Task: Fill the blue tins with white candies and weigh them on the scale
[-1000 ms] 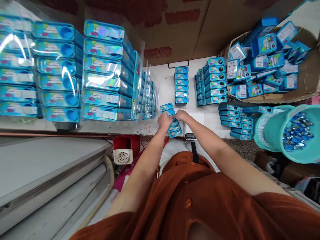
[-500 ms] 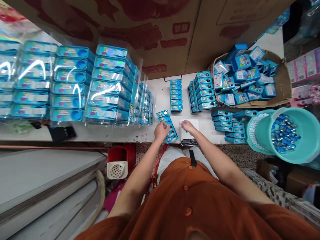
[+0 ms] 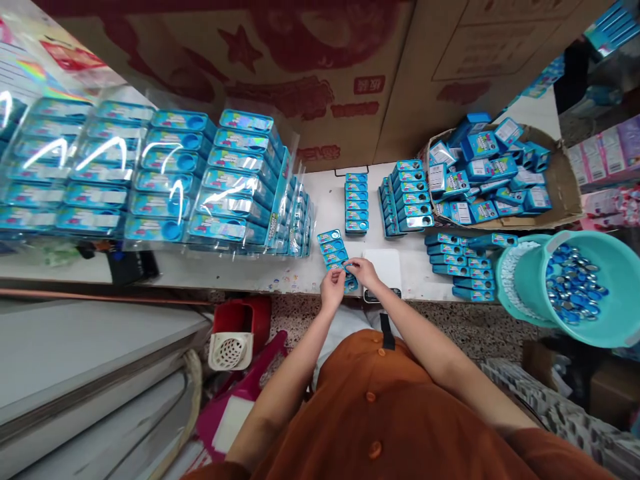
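At the tins, right hand again

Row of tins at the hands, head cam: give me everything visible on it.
The tin row is several small flat blue tins, metal by the look, with colourful printed lids and a round window each. They lie lid up, side by side, in a slanted line on the white table. The left hand and right hand pinch the near tin; grip detail is too small to tell. A white scale sits just to its right.
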{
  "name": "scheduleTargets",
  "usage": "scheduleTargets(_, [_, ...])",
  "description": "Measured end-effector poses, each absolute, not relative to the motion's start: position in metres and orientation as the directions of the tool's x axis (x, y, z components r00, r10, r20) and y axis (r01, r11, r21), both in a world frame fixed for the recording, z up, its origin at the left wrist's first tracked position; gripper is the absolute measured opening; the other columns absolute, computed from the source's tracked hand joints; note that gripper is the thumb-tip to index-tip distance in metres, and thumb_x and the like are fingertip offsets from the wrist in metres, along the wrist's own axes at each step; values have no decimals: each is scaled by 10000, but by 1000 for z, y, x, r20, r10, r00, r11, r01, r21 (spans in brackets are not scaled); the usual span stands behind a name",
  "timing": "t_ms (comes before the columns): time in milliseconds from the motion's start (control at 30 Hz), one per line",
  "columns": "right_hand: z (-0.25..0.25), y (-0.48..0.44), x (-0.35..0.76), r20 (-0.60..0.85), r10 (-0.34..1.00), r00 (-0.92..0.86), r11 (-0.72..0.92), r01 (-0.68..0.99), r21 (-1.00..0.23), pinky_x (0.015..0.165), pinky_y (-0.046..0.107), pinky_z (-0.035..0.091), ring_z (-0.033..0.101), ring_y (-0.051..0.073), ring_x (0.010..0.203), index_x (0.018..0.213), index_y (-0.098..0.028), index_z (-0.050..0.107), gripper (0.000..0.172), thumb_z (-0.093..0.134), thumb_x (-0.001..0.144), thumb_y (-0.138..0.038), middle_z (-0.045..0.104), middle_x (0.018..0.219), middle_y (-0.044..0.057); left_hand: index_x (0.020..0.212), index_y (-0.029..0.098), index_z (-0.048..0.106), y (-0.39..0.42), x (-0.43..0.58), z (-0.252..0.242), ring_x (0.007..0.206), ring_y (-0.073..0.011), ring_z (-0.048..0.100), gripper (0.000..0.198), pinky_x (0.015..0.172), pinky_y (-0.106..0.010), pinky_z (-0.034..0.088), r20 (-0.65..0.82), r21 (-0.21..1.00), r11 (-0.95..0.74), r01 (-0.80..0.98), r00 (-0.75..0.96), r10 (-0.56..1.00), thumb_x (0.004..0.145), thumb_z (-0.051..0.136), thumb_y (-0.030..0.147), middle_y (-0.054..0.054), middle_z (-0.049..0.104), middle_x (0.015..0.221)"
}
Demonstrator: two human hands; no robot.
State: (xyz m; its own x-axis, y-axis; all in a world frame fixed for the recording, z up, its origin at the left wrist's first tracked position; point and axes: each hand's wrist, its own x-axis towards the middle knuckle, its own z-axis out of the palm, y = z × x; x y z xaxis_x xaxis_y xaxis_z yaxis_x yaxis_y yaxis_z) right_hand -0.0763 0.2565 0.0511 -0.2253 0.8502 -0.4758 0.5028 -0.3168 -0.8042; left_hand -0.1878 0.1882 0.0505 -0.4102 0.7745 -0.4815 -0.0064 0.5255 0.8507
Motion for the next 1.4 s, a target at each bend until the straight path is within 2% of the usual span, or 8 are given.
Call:
scheduleTargets(233, [47, 270, -88, -488, 869, -82, -307, 683, -663, 653, 212, 387, 559, 114, 682, 723, -197, 573, 83, 655, 711, -194, 611, 713, -29, 880, 178, 598, 200, -202, 51, 684, -159, 602, 181, 700, -299, 489, -435, 781, 573, 249, -441, 785, 787, 601, 333, -51, 653, 830])
scheduleTargets(333, [49, 272, -89, -544, 836, -76, -311, 751, -583, 619, 215, 366, 549, 118, 672, 689, -204, 540, 156, 688, 698, -256, 608, 716, -27, 934, 183, 593, 200, -204, 54, 884, -222, 605, 240, 833, -367, 474, -336, 709, 551, 440, -477, 812, 765, 638, 347, -85, 628, 954])
scheduleTargets(433, [49, 277, -90, -603, 797, -30, -346, 796, -496, 581, 216, 348, 550, 125, 663, 790, -217, 553, 213, 709, 684, -317, 621, 742, -26, 1096, 172, 544, 200, -205, 53, 1148, -292, 503, 446, 984, -442, 396, -219, 650, 547, 527, -559, 800, 718, 694, 358, -139, 571, 1131])
scheduleTargets(567, [46, 285, -89, -679, 734, -12, -360, 841, -404, 575, 220, 353, 593, 149, 732, 899, -221, 576, 326, 727, 669, -395, 660, 840, 7, 1177, 167, 523, 204, -206, 41, 1187, -297, 507, 586, 1000, -420, 398, -347, 680, 639, 360, -609, 713, 679, 737, 392, -157, 581, 1193])
scheduleTargets(733, [43, 293, -86, -743, 668, -41, -333, 877, -348, 595, 225, 375, 630, 182, 836, 875, -209, 625, 365, 738, 650, -473, 685, 941, 44, 1080, 209, 623, 209, -211, 25, 938, -234, 657, 447, 832, -332, 502, -614, 691, 720, 65, -473, 632, 709, 711, 443, -78, 706, 974])
scheduleTargets(1000, [42, 305, -97, -758, 650, -54, -279, 911, -304, 594, 256, 386, 630, 208, 800, 795, -203, 637, 311, 740, 655, -461, 690, 877, 67, 1086, 200, 636, 211, -212, 16, 869, -208, 678, 510, 757, -311, 535, -665, 707, 698, -113, -443, 602, 642, 773, 409, -68, 722, 970])
scheduleTargets(1267, [45, 294, -91, -699, 712, -72, -345, 831, -437, 630, 256, 398, 594, 180, 753, 822, -215, 612, 314, 763, 643, -424, 657, 799, 30, 1104, 178, 582, 221, -209, 27, 883, -193, 669, 560, 740, -298, 537, -743, 649, 721, -240, -400, 536, 620, 790, 367, -90, 689, 1051])
scheduleTargets(1400, [56, 282, -69, -700, 713, -51, -621, 417, -663, 554, 235, 385, 494, 116, 573, 782, -210, 566, 388, 650, 696, -579, 553, 641, -23, 1161, 181, 523, 207, -207, 46, 1110, -242, 575, 655, 906, -357, 474, -540, 685, 728, 31, -649, 536, 614, 783, 428, -139, 594, 1200])
